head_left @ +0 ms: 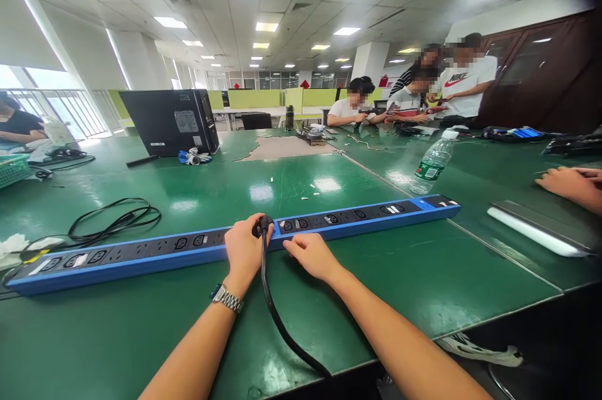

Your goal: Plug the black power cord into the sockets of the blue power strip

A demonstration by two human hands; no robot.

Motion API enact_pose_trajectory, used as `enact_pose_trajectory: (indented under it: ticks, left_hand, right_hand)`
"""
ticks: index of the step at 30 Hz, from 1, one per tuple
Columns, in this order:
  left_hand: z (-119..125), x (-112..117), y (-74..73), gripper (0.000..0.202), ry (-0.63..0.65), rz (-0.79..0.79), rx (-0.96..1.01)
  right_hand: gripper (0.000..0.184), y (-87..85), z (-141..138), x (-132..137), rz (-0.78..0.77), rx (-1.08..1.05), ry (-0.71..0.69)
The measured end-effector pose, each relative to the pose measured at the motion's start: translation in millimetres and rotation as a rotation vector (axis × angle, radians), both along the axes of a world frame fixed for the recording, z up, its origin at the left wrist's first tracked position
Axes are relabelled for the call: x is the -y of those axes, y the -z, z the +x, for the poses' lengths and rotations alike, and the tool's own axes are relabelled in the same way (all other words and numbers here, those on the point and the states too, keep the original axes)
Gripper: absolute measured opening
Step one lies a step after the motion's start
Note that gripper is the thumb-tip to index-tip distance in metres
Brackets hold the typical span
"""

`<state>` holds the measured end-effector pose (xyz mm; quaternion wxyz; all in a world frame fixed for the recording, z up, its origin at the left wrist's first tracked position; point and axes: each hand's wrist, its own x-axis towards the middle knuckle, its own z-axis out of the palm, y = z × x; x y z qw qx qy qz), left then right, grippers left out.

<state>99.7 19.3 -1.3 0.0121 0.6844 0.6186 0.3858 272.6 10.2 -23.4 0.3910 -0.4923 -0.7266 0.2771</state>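
Observation:
A long blue and black power strip (160, 266) lies slantwise across the green table, its row of sockets facing up. My left hand (243, 251), with a metal watch on the wrist, closes its fingers round a black plug (266, 223) at the middle of the strip. Whether the plug is fully seated in a socket cannot be seen. Its thick black cord (277, 318) hangs toward me and over the table's front edge. Just right of the plug, my right hand (313, 256) is at the strip's near side, fingers curled, with nothing visible in them.
A thin black cable (117, 218) lies coiled behind the strip's left end. Behind the right end stands a plastic bottle (430, 168). A black computer case (172, 121) is farther back. Another person's hands (571, 187) rest at the right, near a white-edged bar (536, 227).

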Motion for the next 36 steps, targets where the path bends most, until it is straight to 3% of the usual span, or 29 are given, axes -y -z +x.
enact_pose_trajectory:
  ticks: [10,16,22,30,36]
  left_hand:
    - [8.2,7.1,-8.8,0.028,0.033,-0.017,-0.164]
    - [10.4,8.3,-10.3,0.027,0.052,-0.043,-0.183]
    - [9.2,14.9,1.2,0.036,0.035,0.006,-0.173]
    - [9.6,19.4,11.3,0.047,0.010,-0.068,-0.279]
    - [10.4,20.5,12.4,0.051,-0.017,-0.066,-0.320]
  right_hand:
    - [0.041,-2.1,-5.4,1.9,-0.073,-0.146,-0.014]
    - [0.053,-14.5,-18.3,-3.3,-0.412,-0.497,-0.039]
    - [0.046,-34.1,-32.6,-7.9,-0.706,-0.527,-0.019]
    - [0.037,-28.9,-42.7,-6.0,-0.664,-0.685,-0.059]
    - [0.038,-42.3,-41.6,-1.2,-0.439,-0.944,-0.172]
